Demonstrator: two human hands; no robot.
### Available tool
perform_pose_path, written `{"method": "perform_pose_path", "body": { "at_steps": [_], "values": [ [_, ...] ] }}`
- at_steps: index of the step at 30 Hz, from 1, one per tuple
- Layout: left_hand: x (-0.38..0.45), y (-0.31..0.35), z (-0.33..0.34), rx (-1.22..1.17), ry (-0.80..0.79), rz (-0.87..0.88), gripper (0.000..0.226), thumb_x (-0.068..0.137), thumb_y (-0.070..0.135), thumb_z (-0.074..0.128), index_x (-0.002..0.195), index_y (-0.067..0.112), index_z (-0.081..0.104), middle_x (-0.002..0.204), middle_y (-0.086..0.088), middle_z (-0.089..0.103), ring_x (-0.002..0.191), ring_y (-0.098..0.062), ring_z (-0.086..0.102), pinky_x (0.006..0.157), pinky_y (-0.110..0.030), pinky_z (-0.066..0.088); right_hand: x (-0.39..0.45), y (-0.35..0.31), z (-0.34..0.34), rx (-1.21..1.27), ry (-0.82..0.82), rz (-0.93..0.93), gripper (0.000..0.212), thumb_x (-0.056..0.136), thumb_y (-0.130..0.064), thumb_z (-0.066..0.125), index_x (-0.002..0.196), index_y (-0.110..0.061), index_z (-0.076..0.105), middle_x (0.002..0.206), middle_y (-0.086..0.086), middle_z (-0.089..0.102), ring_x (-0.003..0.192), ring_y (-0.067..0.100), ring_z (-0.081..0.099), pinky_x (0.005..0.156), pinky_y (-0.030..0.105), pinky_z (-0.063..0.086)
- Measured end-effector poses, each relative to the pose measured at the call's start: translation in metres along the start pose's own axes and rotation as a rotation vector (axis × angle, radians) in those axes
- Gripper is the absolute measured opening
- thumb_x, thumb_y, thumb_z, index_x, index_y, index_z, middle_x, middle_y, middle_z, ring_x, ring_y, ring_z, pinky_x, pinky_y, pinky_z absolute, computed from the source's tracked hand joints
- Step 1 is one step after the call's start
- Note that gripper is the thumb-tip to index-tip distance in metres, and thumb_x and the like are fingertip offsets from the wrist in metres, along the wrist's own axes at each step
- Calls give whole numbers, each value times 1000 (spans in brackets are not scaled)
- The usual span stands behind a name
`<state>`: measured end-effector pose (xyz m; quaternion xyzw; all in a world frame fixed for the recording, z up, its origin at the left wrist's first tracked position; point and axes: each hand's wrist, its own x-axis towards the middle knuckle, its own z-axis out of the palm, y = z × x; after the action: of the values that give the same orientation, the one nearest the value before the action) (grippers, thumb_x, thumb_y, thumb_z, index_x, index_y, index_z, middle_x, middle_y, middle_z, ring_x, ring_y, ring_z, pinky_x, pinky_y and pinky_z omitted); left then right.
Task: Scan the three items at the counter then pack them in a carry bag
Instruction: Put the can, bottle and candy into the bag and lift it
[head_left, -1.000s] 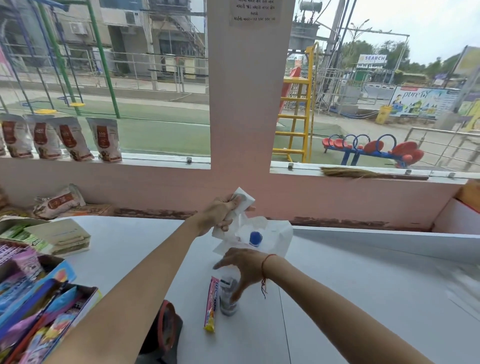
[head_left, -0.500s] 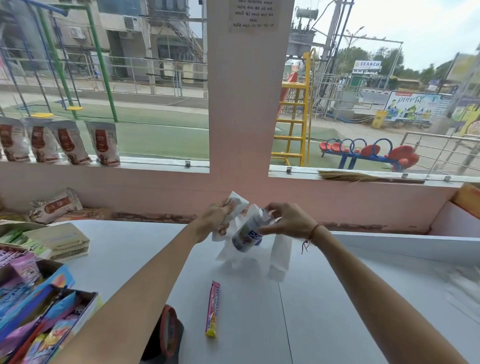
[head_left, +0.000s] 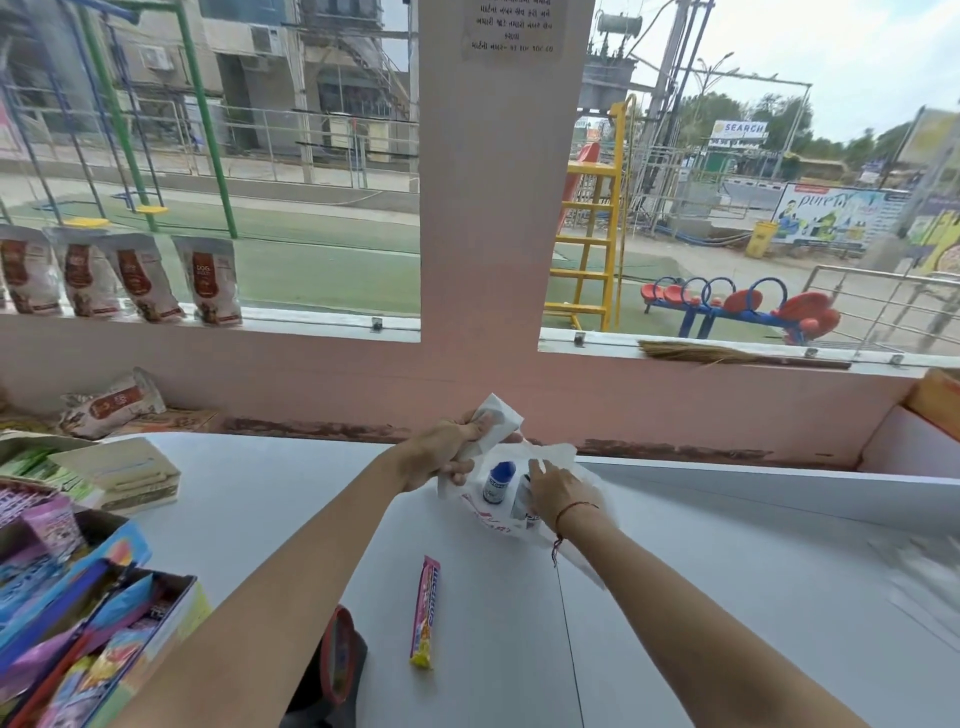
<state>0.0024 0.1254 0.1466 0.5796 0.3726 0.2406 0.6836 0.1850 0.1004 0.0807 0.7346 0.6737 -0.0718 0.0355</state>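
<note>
White plastic carry bag (head_left: 558, 460) was pinched at its rim by the left hand (head_left: 447, 452); right hand (head_left: 553, 491), fingers curled around a small bottle (head_left: 521, 500), sat inside beside the blue-capped bottle (head_left: 500, 482); candy bar (head_left: 426, 605) lay unpacked, nearer than both hands.

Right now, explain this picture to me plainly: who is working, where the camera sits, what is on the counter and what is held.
No machine here: a person works bare-handed, filmed by a camera on their head looking down. The left hand holds open a white carry bag on the white counter. The right hand reaches inside, gripping a small container. A blue-capped bottle already stands in the bag. A pink and yellow candy pack lies unpacked on the counter.
</note>
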Motion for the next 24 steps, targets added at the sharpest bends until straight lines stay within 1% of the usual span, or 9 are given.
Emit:
{"method": "perform_pose_path", "body": {
  "at_steps": [3, 7, 9, 11, 13, 15, 17, 20, 24],
  "values": [
    [1, -5, 0, 15, 33, 14, 19, 98, 37, 41, 105, 25, 56, 68, -1, 39, 34, -5, 29, 41, -18, 37, -15, -16, -5, -45, 312, -150, 31, 91, 3, 45, 120, -2, 57, 116, 17, 65, 106, 33, 60, 88, 38, 52],
    [1, -7, -2, 106, 77, 24, 26, 97, 43, 40, 106, 22, 53, 61, 0, 42, 36, -6, 32, 46, -19, 37, -45, -35, 4, 76, 747, -614, 18, 77, 6, 70, 89, -8, 72, 84, 8, 71, 74, 25, 65, 60, 32, 58],
    [-1, -8, -2, 126, 86, 8, 29, 96, 44, 41, 107, 20, 51, 61, 1, 37, 35, -5, 31, 45, -18, 39, -57, -45, 25, 46, 717, -855, 13, 84, 0, 67, 93, -8, 72, 88, 7, 72, 75, 22, 65, 60, 30, 57],
    [-3, -12, 0, 97, 81, -9, 27, 97, 42, 42, 108, 18, 51, 64, 0, 36, 34, -5, 29, 43, -19, 40, -61, -57, 47, -94, 505, -1028, 15, 90, 0, 57, 98, -5, 69, 95, 12, 70, 82, 25, 64, 66, 32, 57],
    [-6, -19, 0, 83, 69, -21, 29, 99, 37, 40, 114, 15, 50, 73, -4, 49, 34, -6, 26, 42, -21, 38, -57, -75, 68, -293, 251, -1045, 25, 96, 1, 40, 110, -1, 61, 110, 19, 64, 100, 33, 59, 83, 42, 54],
    [-9, -27, -2, 111, 68, -29, 35, 100, 34, 38, 124, 10, 49, 98, -11, 57, 34, -7, 26, 44, -23, 38, -52, -87, 91, -464, 178, -1047, 32, 99, -3, 30, 119, -5, 55, 123, 19, 59, 116, 35, 53, 95, 43, 48],
    [-12, -33, -5, 124, 69, -33, 38, 101, 33, 36, 130, 9, 45, 112, -14, 58, 33, -6, 27, 45, -23, 37, -53, -90, 104, -607, 169, -1075, 29, 98, -10, 34, 109, -15, 61, 115, 8, 66, 110, 26, 60, 88, 34, 53],
    [-14, -38, -10, 94, 62, -20, 37, 101, 32, 35, 130, 10, 46, 129, -11, 64, 33, -7, 26, 43, -21, 39, -61, -77, 94, -583, 327, -1139, 10, 88, -24, 58, 85, -28, 67, 81, -9, 71, 72, 7, 66, 56, 18, 54],
    [-14, -42, -16, 48, 62, 14, 37, 101, 33, 35, 127, 10, 49, 124, -5, 68, 34, -7, 27, 41, -19, 39, -65, -63, 70, 65, 745, -1214, 22, 95, -26, 55, 107, -8, 54, 104, 10, 63, 90, 23, 62, 73, 26, 54]
  ]
}}
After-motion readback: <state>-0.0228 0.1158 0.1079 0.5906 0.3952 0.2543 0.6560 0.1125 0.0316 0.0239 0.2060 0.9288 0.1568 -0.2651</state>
